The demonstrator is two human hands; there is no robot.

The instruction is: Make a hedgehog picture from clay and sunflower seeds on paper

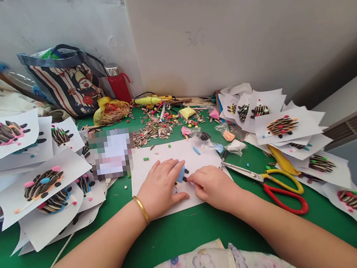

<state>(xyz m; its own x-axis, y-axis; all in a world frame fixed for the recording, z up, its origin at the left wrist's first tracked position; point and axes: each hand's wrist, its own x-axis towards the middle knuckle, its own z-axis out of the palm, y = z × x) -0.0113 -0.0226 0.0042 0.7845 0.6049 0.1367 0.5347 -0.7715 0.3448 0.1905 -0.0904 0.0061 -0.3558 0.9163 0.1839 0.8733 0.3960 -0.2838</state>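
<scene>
My left hand rests flat on a white paper sheet, its fingertips close to a small blue clay piece. My right hand lies on the same sheet, its fingertips at the blue piece and some black clay bits. The hands hide most of what is on the paper. I cannot tell whether my right fingers pinch anything. Small green and blue clay bits lie on the sheet above my hands.
Several paper sheets with clay-and-seed hedgehogs are heaped on the green table at both sides. Sunflower seeds lie scattered behind the sheet. Red-and-yellow-handled scissors lie to the right. A blurred patch hides part of the table.
</scene>
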